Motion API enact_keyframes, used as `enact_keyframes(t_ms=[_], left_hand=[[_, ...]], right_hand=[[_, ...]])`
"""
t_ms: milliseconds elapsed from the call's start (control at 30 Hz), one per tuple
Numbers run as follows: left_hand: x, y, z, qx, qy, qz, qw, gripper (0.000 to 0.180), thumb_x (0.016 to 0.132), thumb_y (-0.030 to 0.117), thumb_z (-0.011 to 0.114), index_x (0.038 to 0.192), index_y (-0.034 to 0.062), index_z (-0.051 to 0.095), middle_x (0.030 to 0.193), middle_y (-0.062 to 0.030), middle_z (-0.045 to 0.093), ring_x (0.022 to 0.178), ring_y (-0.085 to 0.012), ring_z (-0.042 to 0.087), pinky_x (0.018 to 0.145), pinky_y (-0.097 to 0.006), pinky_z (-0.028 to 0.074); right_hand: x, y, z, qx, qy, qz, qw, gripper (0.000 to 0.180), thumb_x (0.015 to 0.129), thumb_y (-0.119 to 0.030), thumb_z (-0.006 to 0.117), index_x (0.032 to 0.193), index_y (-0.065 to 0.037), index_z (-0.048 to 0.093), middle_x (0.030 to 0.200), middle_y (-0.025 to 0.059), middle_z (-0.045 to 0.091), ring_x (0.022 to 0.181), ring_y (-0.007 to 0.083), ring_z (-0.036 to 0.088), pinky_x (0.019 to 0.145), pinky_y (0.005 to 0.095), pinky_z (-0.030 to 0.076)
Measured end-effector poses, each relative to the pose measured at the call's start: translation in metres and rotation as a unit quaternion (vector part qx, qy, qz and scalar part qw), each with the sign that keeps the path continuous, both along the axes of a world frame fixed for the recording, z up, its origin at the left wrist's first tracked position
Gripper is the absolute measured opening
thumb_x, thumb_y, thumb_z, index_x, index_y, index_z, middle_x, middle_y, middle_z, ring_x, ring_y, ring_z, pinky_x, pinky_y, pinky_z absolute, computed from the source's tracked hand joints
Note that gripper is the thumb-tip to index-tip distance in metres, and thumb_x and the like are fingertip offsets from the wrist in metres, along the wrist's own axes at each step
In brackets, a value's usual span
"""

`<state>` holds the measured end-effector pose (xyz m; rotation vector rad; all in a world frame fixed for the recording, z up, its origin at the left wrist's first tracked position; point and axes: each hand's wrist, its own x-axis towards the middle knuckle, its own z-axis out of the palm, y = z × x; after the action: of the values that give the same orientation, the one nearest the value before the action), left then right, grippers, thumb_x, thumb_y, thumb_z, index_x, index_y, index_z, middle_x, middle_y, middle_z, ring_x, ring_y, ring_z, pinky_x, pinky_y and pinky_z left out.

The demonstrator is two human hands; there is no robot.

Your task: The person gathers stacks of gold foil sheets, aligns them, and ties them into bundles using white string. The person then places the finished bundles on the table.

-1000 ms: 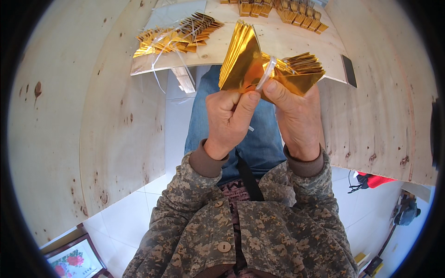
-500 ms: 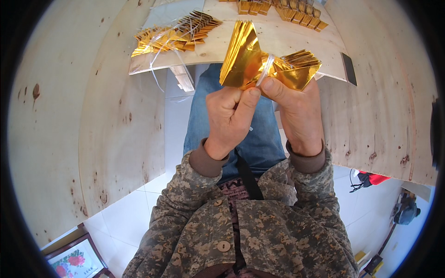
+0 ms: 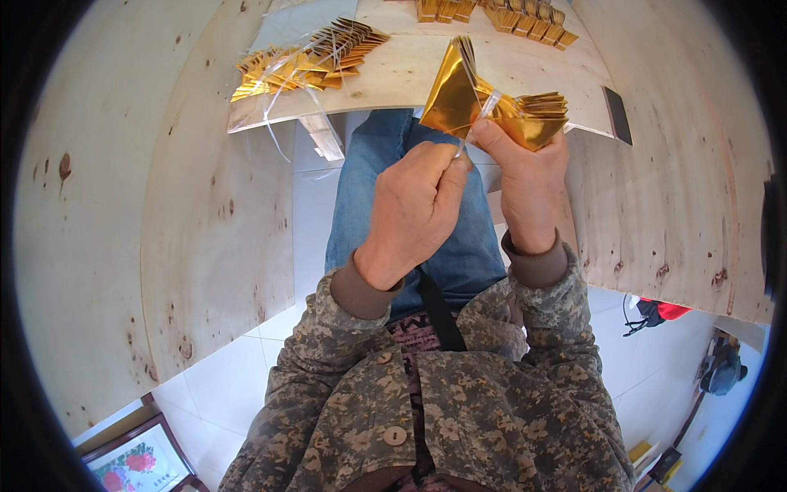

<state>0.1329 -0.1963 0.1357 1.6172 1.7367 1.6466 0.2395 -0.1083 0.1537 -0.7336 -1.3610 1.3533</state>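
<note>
A bundle of folded gold foil paper [image 3: 451, 92], pinched at its waist into a bow shape, is held up over my lap near the table's edge. Clear plastic string [image 3: 490, 104] wraps round its middle. My right hand [image 3: 525, 168] grips the bundle from below, thumb pressed beside the string. My left hand [image 3: 418, 205] is closed just below the waist, pinching an end of the string that runs down from the wrap. The fingers behind the bundle are hidden.
Ahead is a plywood table [image 3: 377, 94]. On its left lie a heap of gold foil pieces [image 3: 279, 72] and loose strings; finished-looking gold bundles [image 3: 533, 23] stand in rows at the far right. Tall plywood boards [image 3: 213, 180] flank both sides. A framed flower picture [image 3: 135, 463] sits lower left.
My left hand has moved down and drawn the string's end away from the bundle. The bundle has turned and shifted slightly right; my right hand still grips it.
</note>
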Motion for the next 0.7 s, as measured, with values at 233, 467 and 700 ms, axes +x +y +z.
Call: enact_keyframes(t_ms=[233, 467, 700], left_hand=[[-0.002, -0.017, 0.02, -0.031, 0.244, 0.07, 0.967, 0.007, 0.08, 0.012, 0.071, 0.086, 0.0076, 0.069, 0.071, -0.0059, 0.054, 0.062, -0.0245, 0.056, 0.052, -0.034, 0.045], [-0.029, 0.003, 0.041, 0.061, 0.39, 0.074, 0.916, 0.01, 0.067, 0.014, 0.069, 0.076, 0.0124, 0.066, 0.074, 0.0, 0.052, 0.073, -0.0208, 0.052, 0.063, -0.033, 0.044], [-0.032, 0.015, 0.046, 0.051, 0.411, 0.006, 0.91, 0.006, 0.069, 0.014, 0.071, 0.073, 0.0108, 0.07, 0.074, 0.0003, 0.053, 0.078, -0.0206, 0.05, 0.077, -0.036, 0.038]], right_hand=[[0.008, 0.011, -0.029, 0.095, -0.083, -0.042, 0.991, 0.034, 0.076, 0.0, 0.077, 0.102, 0.002, 0.053, 0.096, 0.0083, 0.066, 0.082, 0.0104, 0.062, 0.072, 0.0245, 0.052], [0.02, 0.0, -0.038, 0.152, -0.164, 0.026, 0.974, 0.038, 0.074, -0.002, 0.08, 0.102, 0.0, 0.054, 0.088, 0.0089, 0.068, 0.082, 0.011, 0.065, 0.072, 0.0256, 0.052], [0.026, -0.006, -0.037, 0.171, -0.188, 0.085, 0.963, 0.036, 0.073, -0.002, 0.079, 0.1, -0.002, 0.055, 0.085, 0.0082, 0.067, 0.077, 0.0126, 0.065, 0.069, 0.027, 0.052]])
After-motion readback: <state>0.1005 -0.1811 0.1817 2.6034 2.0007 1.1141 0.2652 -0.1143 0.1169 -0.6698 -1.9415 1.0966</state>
